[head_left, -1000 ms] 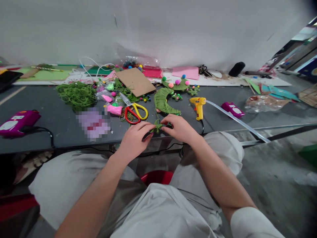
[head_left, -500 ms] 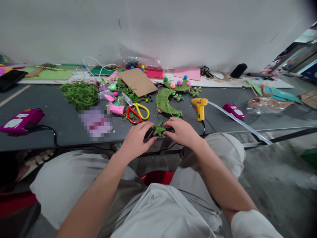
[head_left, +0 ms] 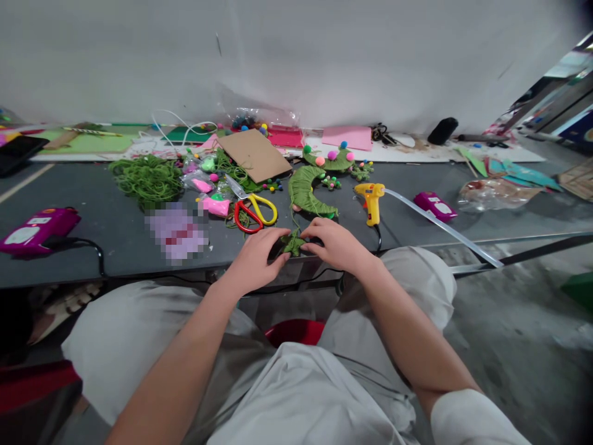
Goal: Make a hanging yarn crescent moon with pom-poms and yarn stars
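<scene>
A small green yarn star point(head_left: 292, 243) is pinched between both hands at the table's front edge. My left hand point(head_left: 259, 256) holds its left side with thumb and fingertips. On its right side, the fingertips of my right hand point(head_left: 336, 244) grip it. A strand of yarn runs from the star up toward a green yarn-wrapped crescent point(head_left: 306, 190). Scissors with red and yellow handles point(head_left: 256, 211) lie just beyond my left hand. To the right of the crescent rests a yellow glue gun point(head_left: 370, 201) with a long clear glue stick in it.
Green yarn point(head_left: 148, 179) lies in a heap at the left, near small bags of pink clay point(head_left: 216, 206). Brown cardboard point(head_left: 254, 154) is farther back. Purple devices point(head_left: 41, 231) sit at both sides, the left one with a black cable. A plastic bag point(head_left: 498, 194) lies far right.
The star has turned slightly between my fingers, and my right fingertips have closed in on its side. The whole view has shifted a little.
</scene>
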Tool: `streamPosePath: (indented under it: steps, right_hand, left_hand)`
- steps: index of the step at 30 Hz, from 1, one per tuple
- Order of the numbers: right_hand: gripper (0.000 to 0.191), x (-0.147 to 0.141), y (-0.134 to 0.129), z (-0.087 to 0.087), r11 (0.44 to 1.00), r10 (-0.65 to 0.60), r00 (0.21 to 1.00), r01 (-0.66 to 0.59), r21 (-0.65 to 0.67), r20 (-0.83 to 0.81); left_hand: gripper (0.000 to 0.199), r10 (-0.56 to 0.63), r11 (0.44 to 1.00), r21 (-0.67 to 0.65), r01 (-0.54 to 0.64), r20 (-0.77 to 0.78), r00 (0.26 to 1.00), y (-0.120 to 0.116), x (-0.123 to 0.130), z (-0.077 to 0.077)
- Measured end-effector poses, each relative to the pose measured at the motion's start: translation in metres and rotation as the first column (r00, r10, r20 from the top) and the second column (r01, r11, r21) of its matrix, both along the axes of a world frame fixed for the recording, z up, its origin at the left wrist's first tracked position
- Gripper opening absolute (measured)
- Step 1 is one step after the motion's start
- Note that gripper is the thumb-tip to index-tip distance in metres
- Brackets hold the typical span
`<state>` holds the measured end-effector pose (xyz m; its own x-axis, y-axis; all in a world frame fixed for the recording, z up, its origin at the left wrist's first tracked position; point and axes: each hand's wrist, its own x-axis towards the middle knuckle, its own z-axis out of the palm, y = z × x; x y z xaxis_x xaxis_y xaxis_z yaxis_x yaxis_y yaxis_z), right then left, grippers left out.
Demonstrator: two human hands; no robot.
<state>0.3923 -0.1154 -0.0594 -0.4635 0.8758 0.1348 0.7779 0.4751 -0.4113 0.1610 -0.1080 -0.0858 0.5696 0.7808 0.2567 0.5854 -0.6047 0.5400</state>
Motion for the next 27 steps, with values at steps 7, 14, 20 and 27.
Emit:
streamPosePath:
  steps: [7,14,20,27]
  right_hand:
    - [0.032,0.003,0.002,-0.002,1.000,-0.019,0.985,0.019,-0.003,-0.169]
    - [0.029,0.004,0.002,-0.001,0.999,-0.032,0.983,0.031,-0.008,-0.183]
    - [0.029,0.005,0.002,-0.003,0.999,-0.031,0.984,0.032,0.004,-0.178]
    - [0.026,0.007,0.002,-0.003,0.999,-0.029,0.983,0.034,0.025,-0.180]
  left_hand:
    - [0.045,0.030,0.999,-0.046,-0.028,0.048,0.998,0.003,-0.020,0.005]
    - [0.043,0.100,0.988,-0.128,-0.084,0.125,0.987,0.002,-0.030,0.008]
    - [0.044,0.110,0.984,-0.161,-0.082,0.175,0.978,0.002,-0.031,0.010]
    - [0.043,0.098,0.991,-0.100,-0.087,0.101,0.990,0.003,-0.040,0.005]
